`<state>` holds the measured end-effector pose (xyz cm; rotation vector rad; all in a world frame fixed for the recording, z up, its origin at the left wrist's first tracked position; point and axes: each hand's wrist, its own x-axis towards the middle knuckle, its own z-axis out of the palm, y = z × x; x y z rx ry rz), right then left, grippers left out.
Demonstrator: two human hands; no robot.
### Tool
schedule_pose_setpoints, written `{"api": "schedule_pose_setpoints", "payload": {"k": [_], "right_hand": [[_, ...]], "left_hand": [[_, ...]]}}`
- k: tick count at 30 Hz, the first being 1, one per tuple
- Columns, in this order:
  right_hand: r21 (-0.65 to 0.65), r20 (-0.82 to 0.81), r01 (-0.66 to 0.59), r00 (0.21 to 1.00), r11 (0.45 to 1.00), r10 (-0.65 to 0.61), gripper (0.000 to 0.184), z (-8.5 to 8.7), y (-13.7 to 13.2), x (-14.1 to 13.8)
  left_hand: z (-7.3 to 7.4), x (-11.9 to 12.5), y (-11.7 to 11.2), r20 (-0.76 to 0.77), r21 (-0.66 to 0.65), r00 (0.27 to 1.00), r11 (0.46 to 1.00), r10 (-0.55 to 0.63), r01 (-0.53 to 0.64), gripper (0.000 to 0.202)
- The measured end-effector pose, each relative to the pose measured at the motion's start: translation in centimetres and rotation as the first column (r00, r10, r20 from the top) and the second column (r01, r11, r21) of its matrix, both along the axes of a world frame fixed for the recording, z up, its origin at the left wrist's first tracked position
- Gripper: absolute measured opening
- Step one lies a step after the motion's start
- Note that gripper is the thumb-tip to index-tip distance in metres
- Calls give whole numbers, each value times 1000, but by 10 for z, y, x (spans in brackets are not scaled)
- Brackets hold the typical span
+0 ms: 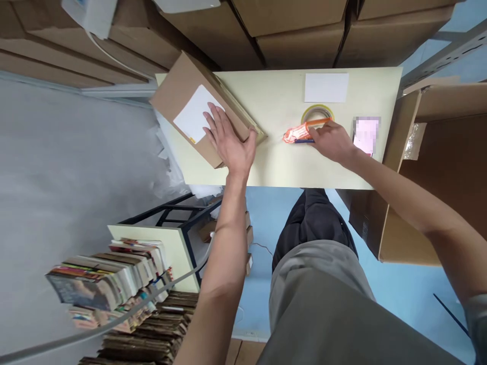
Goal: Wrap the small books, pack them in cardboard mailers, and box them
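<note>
Nearest to you, down at your left, a row of paperback books with coloured spines [106, 279] lies on a small pale side table. Further out is the pale yellow rectangular tabletop [281, 170], and both your hands are over it. Your left hand [228, 139] lies open and flat, fingers spread, pressing on the brown flat cardboard box [177, 86], which sits askew across the table's left end; your fingertips touch the edge of the white paper label [192, 119] stuck to its top. Your right hand [331, 142] is curled down over the right end of the orange plastic hand tool [299, 134] lying mid-table, with a blue pen [303, 141] right against it; whether you actually grip the tool cannot be told. Just behind the tool lies a yellowish roll of tape [317, 109], and beyond that a white rectangular card [326, 87]. At your right stands a large open brown carton [437, 177]. Farthest off, stacked brown cardboard cartons [297, 30] back the table
</note>
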<state>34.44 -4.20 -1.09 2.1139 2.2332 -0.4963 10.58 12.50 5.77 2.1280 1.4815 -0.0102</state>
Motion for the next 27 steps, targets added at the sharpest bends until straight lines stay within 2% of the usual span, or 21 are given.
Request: {"api": "schedule_pose_setpoints", "payload": {"k": [2, 6, 10, 14, 17, 21, 23, 27], "right_hand": [[46, 0, 30, 1000, 998, -30, 50, -3, 15, 7], [126, -16, 69, 998, 990, -68, 61, -13, 48, -13], [118, -46, 147, 989, 982, -143, 51, -14, 63, -36], [-30, -71, 215, 974, 976, -216, 34, 6, 68, -56], [-121, -105, 266, 955, 956, -279, 32, 26, 80, -64], [-166, -53, 446, 887, 879, -460, 28, 41, 107, -46], [-169, -36, 463, 879, 870, -475, 28, 44, 113, -29], [-165, -180, 471, 850, 867, -496, 48, 40, 91, -10]], "left_hand": [[2, -1, -3, -4, 22, 1000, 1000, -5, 5, 97], [3, -5, -9, -19, 44, 1000, 999, 12, -12, 89], [-4, -9, -9, 57, -11, 997, 999, 45, -45, 80], [-23, -13, -1, 154, 17, 987, 998, 51, -55, 98], [-36, -15, 1, 161, 57, 987, 998, 15, -25, 107], [-41, -18, -6, 174, 99, 983, 994, -52, 35, 105], [-39, -19, -10, 168, 106, 983, 993, -77, 59, 103], [-33, -16, -13, 149, 83, 986, 995, -73, 61, 101]]}}
